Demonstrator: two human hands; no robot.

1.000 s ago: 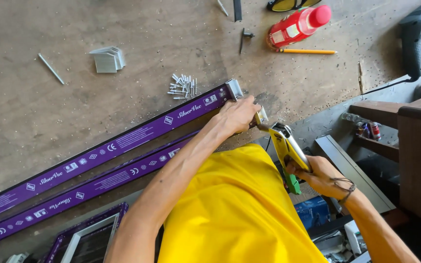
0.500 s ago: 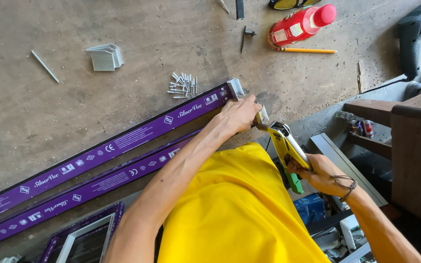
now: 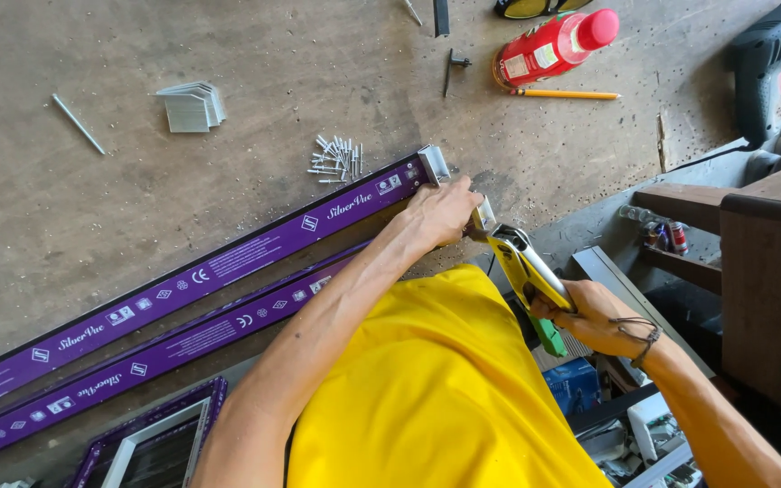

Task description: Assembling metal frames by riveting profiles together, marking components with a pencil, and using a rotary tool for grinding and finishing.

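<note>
Long rod point(image 3: 77, 124): I am seeing it lying alone on the bench top point(image 3: 65, 217), far left, well apart from the hands.
Bracket stack point(image 3: 190, 107): small grey angle pieces lying just right of the rod.
Purple profile point(image 3: 201, 273): film-wrapped bar running diagonally from lower left up to its cut end near the left hand; a second purple bar point(image 3: 137, 361) is lying parallel below it.
Rivet pile point(image 3: 336, 158): loose, sitting just above the bar's end.
Left hand point(image 3: 440, 212): I am seeing it curled down over the end of the upper bar, fingers closed against it, touching the nose of the tool.
Rivet gun point(image 3: 522, 267): yellow-bodied, green-tipped handle, its head pressing at the bar end just beside the left hand.
Right hand point(image 3: 594, 316): wrapping tight around the tool's handles, a dark cord on the wrist.
Red bottle point(image 3: 553, 43): lying on its side at top, a yellow pencil point(image 3: 567, 93) just below it.
Drill point(image 3: 770, 54): dark, resting at the far right.
Change from earlier frames: both hands are keeping the same grip and place; the view is only drifting slightly, and nothing on the bench is shifting.
</note>
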